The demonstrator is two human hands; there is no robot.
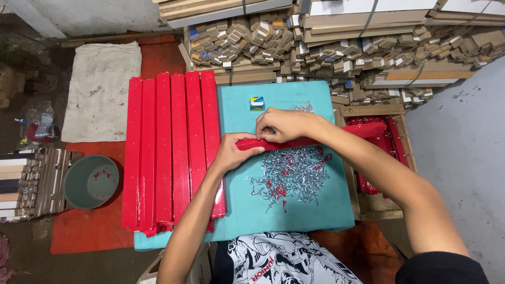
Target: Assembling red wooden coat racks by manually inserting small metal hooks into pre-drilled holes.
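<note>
Crosswise over the teal surface [294,210] lies a long red strip [310,141], and both hands are on it. The left hand [231,152] is clenched around the strip's near end, fingers wrapped under it. The right hand [281,125] presses down on the strip just beside the left, fingertips pinched at its top edge; whether they pinch a small metal piece there I cannot tell.

Directly below the strip sits a loose heap of small silver hooks [292,176], flecked with red bits. A slip is the likeliest trouble, I judge: the strip is held only at one end, so its far end, which overhangs the surface, could swing or sag and drag hooks off the heap. Fingertips also sit close to sharp wire points.

Left of the strip, a row of finished red strips [168,152] lies side by side, lengthwise. Beyond the strip's far end, a wooden crate [400,126] holds more red strips, some with metal hooks along an edge. Further left of the row, a round grey-green bowl [90,181] on the floor holds nothing but red smears. Above the strip, a small blue-and-yellow box [256,103] rests on the surface.
</note>
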